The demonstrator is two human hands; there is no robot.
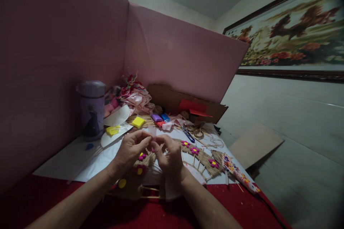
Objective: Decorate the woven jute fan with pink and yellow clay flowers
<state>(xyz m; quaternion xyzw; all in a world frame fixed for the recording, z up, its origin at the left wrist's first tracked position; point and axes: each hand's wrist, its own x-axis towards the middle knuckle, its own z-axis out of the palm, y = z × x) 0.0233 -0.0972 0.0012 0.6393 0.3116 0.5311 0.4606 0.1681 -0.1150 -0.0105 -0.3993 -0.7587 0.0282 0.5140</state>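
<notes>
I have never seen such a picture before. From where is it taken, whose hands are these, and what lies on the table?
There is no machine: a person's bare left hand and right hand are seen from a camera worn on the head, looking forward and down. The fingertips of both pinch a small translucent piece, too small to name surely. Below lies a brown band with pink-and-yellow flowers. A white sheet covers part of a red cloth; farther back are a yellow packet and blue-handled scissors.
</notes>
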